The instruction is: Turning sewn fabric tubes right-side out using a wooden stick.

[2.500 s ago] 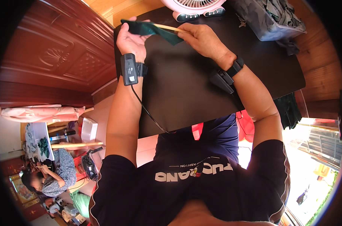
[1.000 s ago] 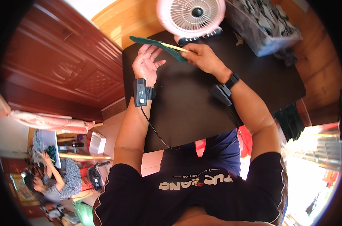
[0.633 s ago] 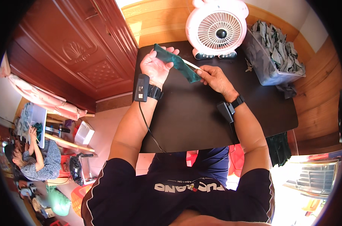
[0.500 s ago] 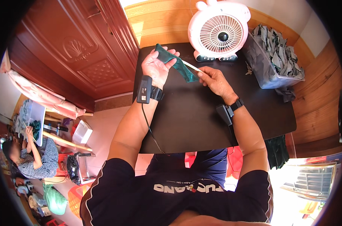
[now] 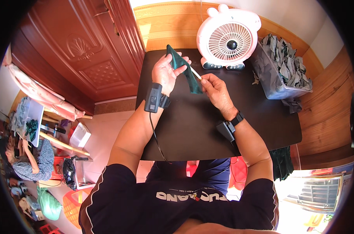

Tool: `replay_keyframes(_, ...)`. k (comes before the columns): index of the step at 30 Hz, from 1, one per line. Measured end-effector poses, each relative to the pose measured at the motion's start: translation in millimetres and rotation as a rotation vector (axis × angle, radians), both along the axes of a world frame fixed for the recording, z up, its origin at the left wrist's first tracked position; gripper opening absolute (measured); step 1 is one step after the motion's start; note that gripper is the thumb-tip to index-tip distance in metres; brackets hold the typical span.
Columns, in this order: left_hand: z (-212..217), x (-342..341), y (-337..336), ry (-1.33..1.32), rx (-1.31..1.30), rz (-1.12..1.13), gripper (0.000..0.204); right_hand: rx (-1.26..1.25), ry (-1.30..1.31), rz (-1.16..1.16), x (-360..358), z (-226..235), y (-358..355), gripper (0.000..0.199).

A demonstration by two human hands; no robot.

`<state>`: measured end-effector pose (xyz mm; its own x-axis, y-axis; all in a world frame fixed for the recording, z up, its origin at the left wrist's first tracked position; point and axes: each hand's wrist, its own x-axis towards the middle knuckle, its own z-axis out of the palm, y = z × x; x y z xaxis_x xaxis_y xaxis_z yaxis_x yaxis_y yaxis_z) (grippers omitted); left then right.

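Observation:
Over the far part of the dark table (image 5: 185, 121), my left hand (image 5: 167, 74) is turned palm up. A narrow dark green velvety cloth piece (image 5: 192, 81) is held between its thumb and fingers. One end of the cloth rises to a point above the fingers, and the other end hangs down toward the table. My right hand (image 5: 217, 93) pinches a thin white stick (image 5: 195, 73) whose far end meets the cloth near my left fingers. Whether that tip is inside the cloth or behind it, I cannot tell. Each wrist wears a black strap with a small device.
A pink animal-shaped fan (image 5: 228, 39) stands at the table's back. To its right is a clear plastic bin (image 5: 272, 80) heaped with grey-green cloth pieces. Dark green cloth strips (image 5: 281, 163) hang past the right edge. Another person (image 5: 34, 160) works at the far left, near a reddish door (image 5: 83, 50).
The upper end of the cloth now stands more steeply, and its lower end hangs straighter. My right hand and the stick have shifted slightly left and nearer to me. The whole view has tilted slightly.

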<state>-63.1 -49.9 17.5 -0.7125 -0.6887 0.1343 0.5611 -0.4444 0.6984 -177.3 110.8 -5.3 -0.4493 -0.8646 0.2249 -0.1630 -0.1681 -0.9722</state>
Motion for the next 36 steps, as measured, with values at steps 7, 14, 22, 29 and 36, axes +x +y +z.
replay_keyframes(7,14,5,10,-0.075,-0.118,0.070,0.040,0.069,0.170,-0.089,-12,-5,1,0.014)
replay_keyframes(14,10,4,5,-0.036,-0.158,0.111,0.038,0.003,0.196,-0.147,-5,-2,0,0.010)
replay_keyframes(22,15,8,4,0.029,-0.288,0.053,0.022,-0.129,0.130,-0.186,-2,-1,1,0.007)
replay_keyframes(29,16,9,11,0.024,-0.384,0.162,0.017,-0.045,0.157,-0.126,-1,1,4,0.014)
replay_keyframes(36,17,14,25,-0.046,-0.451,0.269,0.020,0.172,-0.285,0.384,4,14,13,0.026)
